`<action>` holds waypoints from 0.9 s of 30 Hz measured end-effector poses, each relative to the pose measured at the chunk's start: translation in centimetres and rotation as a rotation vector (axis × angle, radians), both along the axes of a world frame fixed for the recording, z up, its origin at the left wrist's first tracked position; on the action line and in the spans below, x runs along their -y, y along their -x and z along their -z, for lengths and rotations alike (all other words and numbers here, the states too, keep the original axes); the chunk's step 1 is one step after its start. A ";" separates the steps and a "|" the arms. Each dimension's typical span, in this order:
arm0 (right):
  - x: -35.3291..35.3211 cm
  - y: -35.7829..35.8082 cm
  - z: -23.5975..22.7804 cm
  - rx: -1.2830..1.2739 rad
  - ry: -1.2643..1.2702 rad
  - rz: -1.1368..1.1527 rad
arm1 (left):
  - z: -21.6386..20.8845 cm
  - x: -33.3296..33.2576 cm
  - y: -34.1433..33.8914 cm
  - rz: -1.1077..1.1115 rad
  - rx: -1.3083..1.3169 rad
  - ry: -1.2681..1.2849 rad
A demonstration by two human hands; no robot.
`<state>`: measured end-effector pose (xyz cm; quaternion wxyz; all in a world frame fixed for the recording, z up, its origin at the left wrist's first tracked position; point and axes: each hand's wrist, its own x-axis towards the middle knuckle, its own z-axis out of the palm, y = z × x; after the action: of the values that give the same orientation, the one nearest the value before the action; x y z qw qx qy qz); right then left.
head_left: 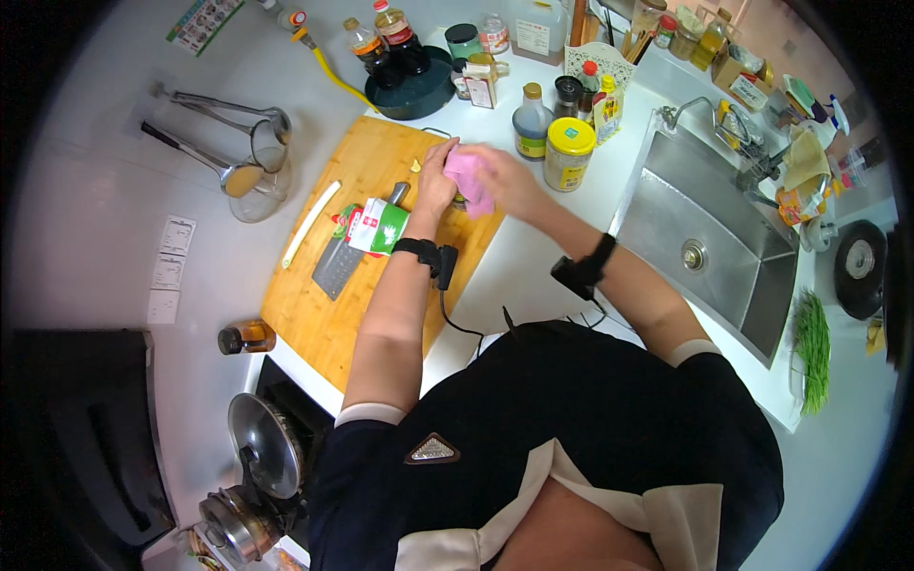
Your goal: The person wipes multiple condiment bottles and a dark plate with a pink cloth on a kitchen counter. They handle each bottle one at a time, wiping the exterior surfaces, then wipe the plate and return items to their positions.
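"Where is the pink cloth (470, 179)?"

"Bunched over the upper end of a wooden cutting board (319, 319), between my two hands, with part of some object, mostly hidden, peeking out at its 7 o'clock."

"And your grip?"

"My right hand (503, 183), blurred, clasps the cloth from its 3 o'clock side. My left hand (437, 187) sits against it at 9 o'clock; its fingers are partly covered, so I cannot tell whether they are closed on anything."

"What surrounds the scene?"

"Taking the cloth as the dial's centre, a white-and-green packet (381, 226) lies across a cleaver (337, 269) at 8 o'clock. A pale stalk (311, 225) stretches along the board's edge, between 8 and 9. A dark pan (411, 103) holding two bottles stands at 11, a yellow-lidded jar (568, 164) just short of 3, and the steel sink (666, 205) beyond it, just past 3."
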<state>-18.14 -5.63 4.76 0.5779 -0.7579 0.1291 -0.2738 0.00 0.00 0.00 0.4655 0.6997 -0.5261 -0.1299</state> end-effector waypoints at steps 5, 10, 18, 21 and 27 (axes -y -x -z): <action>-0.8 -2.5 3.7 0.054 0.421 0.243 | -0.1 -0.1 1.2 -0.084 -0.039 0.045; 2.2 -4.0 6.7 0.012 0.013 0.449 | -1.1 -0.3 2.9 -0.268 0.040 -0.038; 2.2 -1.2 12.8 -0.245 -0.610 0.315 | -1.8 -0.4 3.6 -0.362 0.090 -0.119; 2.7 0.3 11.7 -0.129 -0.949 0.254 | -2.1 -0.8 2.3 -0.261 0.048 -0.138; 2.3 -2.4 9.3 0.298 -0.745 0.296 | -2.5 -0.5 2.1 -0.168 0.436 -0.072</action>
<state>-15.72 -7.92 -4.49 0.7788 -0.4229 0.2417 -0.3952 -2.09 0.47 2.49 0.3249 0.7686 -0.5493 0.0448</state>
